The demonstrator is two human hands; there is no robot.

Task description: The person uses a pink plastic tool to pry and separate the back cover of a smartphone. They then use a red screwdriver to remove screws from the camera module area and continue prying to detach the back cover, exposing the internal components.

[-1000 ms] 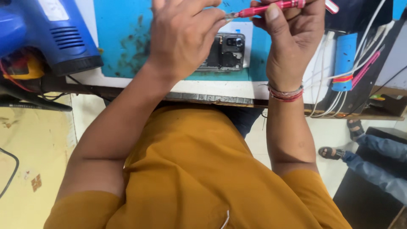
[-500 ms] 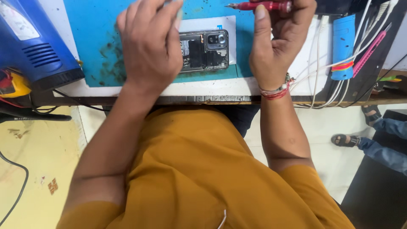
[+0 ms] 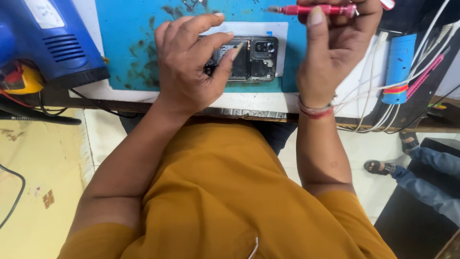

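Observation:
An opened phone (image 3: 254,60) with its back cover off lies on a white sheet on the blue work mat (image 3: 129,48). My left hand (image 3: 191,62) rests over the phone's left part, fingers and thumb pressing on it. My right hand (image 3: 330,52) is raised to the right of the phone and grips a red screwdriver (image 3: 316,9) held level, its tip pointing left above the phone's camera end.
A blue heat gun (image 3: 48,38) and a yellow meter (image 3: 19,79) sit at the left of the bench. White cables (image 3: 383,91) and a blue cylinder (image 3: 397,67) are at the right. Another person's sandalled foot (image 3: 381,167) is on the floor at right.
The view has shifted so the bench sits lower in frame. My left hand has slid further over the phone. The right hand with the screwdriver has lifted away to the right of the phone.

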